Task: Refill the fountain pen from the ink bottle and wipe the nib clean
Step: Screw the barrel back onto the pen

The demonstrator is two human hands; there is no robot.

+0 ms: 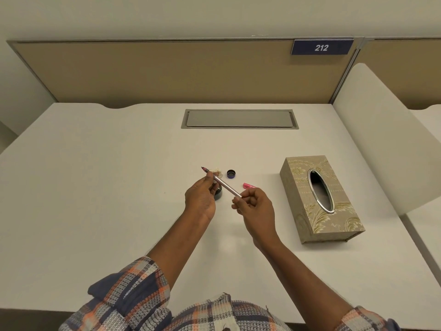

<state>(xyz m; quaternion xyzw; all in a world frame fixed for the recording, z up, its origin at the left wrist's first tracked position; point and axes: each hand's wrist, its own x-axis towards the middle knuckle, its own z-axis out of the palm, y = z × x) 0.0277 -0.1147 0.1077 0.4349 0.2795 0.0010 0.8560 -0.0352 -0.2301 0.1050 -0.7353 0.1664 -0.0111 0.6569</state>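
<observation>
Left hand [200, 198] and right hand [254, 206] both pinch fountain pen [223, 183] above ink bottle [218, 192], bottle cap [231, 173] off.

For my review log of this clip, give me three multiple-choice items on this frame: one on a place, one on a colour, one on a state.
1. Where does the bottle cap lie?
A. On the desk beyond the hands
B. On top of the tissue box
C. In the right hand

2. What colour is the pen cap on the desk?
A. Green
B. Pink
C. Yellow

3. How is the fountain pen held?
A. Lying loose on the desk
B. In the left hand alone
C. In both hands, one at each end

Answers:
1 A: the cap sits open side up on the desk, left of the tissue box.
2 B: it shows bright pink beside the right hand.
3 C: the left hand has a grip near the nib, the right on the back end.
</observation>
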